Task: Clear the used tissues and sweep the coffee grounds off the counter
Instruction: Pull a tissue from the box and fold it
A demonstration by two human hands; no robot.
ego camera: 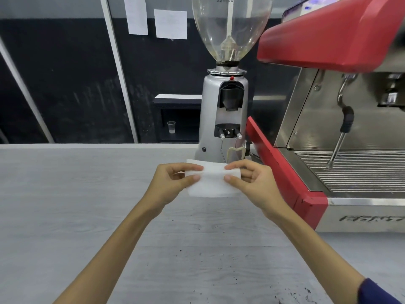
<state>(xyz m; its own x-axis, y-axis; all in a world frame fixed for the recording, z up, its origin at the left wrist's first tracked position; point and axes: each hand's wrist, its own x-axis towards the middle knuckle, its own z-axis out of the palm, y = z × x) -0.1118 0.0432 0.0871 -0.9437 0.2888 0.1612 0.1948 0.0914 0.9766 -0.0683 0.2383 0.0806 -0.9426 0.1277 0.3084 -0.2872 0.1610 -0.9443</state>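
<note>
A white folded tissue (212, 183) is held above the grey counter (65, 205), just in front of the grinder. My left hand (173, 183) pinches its left edge between thumb and fingers. My right hand (252, 183) pinches its right edge the same way. Dark coffee grounds (293, 296) lie scattered on the counter near the front, with finer specks (197, 227) between my forearms.
A silver coffee grinder (223, 119) with a clear hopper stands right behind the tissue. The red and steel espresso machine (328, 172) fills the right side, its steam wand (337, 145) hanging over the drip tray. A plastic cup (171, 127) sits on a dark shelf behind.
</note>
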